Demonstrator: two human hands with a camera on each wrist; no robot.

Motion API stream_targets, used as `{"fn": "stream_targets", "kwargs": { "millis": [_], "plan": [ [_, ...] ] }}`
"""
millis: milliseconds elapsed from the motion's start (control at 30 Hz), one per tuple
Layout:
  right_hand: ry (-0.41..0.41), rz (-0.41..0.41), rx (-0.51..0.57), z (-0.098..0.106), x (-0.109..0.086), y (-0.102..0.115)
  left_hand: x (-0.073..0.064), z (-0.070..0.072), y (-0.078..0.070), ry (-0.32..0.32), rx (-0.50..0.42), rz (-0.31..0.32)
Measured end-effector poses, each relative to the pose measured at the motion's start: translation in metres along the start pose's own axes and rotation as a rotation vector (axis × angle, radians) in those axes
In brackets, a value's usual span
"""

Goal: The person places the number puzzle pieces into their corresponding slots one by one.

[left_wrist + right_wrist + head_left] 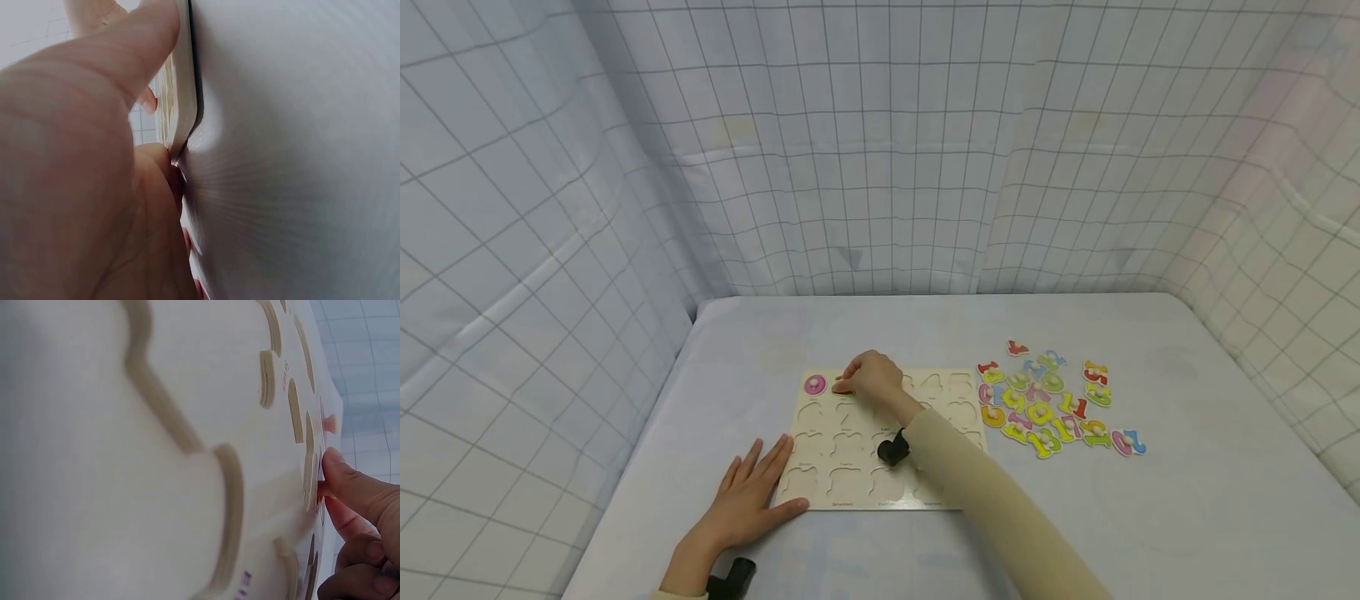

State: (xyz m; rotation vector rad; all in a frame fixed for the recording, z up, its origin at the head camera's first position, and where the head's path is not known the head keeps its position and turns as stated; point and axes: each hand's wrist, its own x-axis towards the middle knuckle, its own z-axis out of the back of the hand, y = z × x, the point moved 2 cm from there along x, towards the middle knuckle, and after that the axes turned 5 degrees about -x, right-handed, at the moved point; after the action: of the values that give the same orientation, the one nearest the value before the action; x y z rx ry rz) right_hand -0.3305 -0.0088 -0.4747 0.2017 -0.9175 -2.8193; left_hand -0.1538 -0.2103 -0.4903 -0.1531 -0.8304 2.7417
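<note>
A pale wooden number puzzle board (822,425) with cut-out slots lies on the table. Its top left slot holds a pink zero piece (815,384) with a knob. Over the slot beside it, my right hand (876,385) pinches a small reddish puzzle piece (842,388). Thumb and finger meet at the knob (324,489) in the right wrist view; the hand hides most of the piece, so its number cannot be told. My left hand (745,504) lies with spread fingers at the board's lower left, its thumb touching the board edge (183,94).
Several colourful number pieces (1040,412) with knobs lie loosely heaped right of the board, some overlapping. A red piece (1017,347) lies apart at the back. White cloth covers the table (1195,500); a white gridded curtain (880,167) hangs behind and on both sides.
</note>
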Motion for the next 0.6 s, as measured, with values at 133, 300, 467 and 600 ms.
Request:
{"fn": "stream_targets", "kwargs": {
  "millis": [133, 300, 467, 600],
  "plan": [
    [-0.009, 0.012, -0.018, -0.001, 0.001, 0.0, -0.001, -0.002, 0.002, -0.039, -0.014, -0.027],
    [-0.017, 0.021, -0.052, -0.001, 0.001, 0.001, -0.001, -0.002, 0.004, -0.043, -0.013, -0.033],
    [0.024, 0.022, -0.025, 0.003, 0.0, -0.001, 0.0, 0.0, 0.002, -0.022, -0.01, -0.015],
    [0.081, 0.054, 0.074, 0.015, 0.0, -0.007, 0.0, 0.0, 0.001, -0.016, -0.013, -0.01]
  ]
}}
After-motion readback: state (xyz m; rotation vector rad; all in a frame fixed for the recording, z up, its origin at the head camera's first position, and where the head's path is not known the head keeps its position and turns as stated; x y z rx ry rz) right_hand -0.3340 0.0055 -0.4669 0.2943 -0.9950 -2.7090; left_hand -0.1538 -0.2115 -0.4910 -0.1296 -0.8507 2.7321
